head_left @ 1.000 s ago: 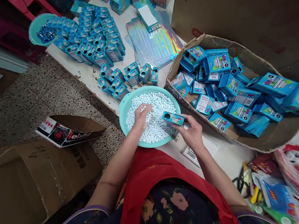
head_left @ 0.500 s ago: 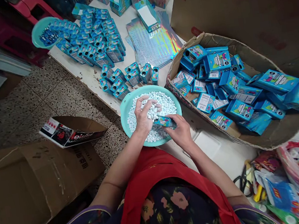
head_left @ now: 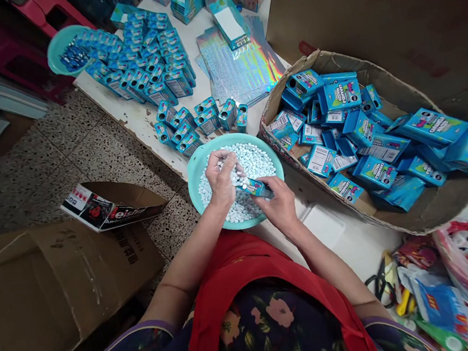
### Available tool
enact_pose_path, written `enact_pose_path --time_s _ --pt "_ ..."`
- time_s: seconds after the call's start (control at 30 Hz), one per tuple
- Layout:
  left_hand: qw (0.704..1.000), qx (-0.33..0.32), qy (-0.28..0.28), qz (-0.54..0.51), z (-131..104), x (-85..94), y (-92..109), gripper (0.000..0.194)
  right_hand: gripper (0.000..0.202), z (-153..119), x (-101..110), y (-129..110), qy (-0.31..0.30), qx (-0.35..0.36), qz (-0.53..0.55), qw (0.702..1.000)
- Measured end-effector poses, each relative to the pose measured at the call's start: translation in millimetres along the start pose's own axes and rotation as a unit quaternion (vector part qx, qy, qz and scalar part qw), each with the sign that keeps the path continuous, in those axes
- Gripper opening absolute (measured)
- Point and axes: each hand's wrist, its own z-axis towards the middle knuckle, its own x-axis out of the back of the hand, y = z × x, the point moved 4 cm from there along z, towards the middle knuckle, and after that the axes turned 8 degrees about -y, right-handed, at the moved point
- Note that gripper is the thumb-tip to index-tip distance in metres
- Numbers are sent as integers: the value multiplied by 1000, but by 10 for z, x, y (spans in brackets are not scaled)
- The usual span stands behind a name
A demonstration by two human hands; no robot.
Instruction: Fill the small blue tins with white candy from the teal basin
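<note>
A mint-green basin (head_left: 194, 187) in front of me holds many small white pieces (head_left: 257, 158). Over its right part my right hand (head_left: 278, 201) grips a small blue box (head_left: 255, 187), tilted, with its opening towards the left. My left hand (head_left: 221, 179) is curled above the basin at the box's open end, with a few white pieces showing at its fingers. Just behind the basin stand several small blue boxes (head_left: 207, 120) with round holes in their tops.
A large cardboard box (head_left: 392, 225) of blue packets lies at the right. Many blue boxes (head_left: 177, 83), shiny sheets (head_left: 242, 62) and a second basin (head_left: 55, 52) are farther back. Scissors (head_left: 381, 282) lie at the lower right, a carton (head_left: 27, 289) at the left.
The heap of white pieces in my left hand has shrunk, and its fingers have curled in more. The blue box in my right hand shows more of its side and has shifted slightly.
</note>
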Motion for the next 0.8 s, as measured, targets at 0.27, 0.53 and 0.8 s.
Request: enact_pose_path --time_s 0.27,0.53,0.8 --pt "1000 -13 2 2 36 -41 18 25 28 50 24 48 6 16 18 1000" --pt "1000 -22 -1 -8 32 -80 29 27 27 84 29 66 11 9 42 999" --pt "1000 4 14 2 23 -79 -24 40 31 77 35 100 17 4 45 999"
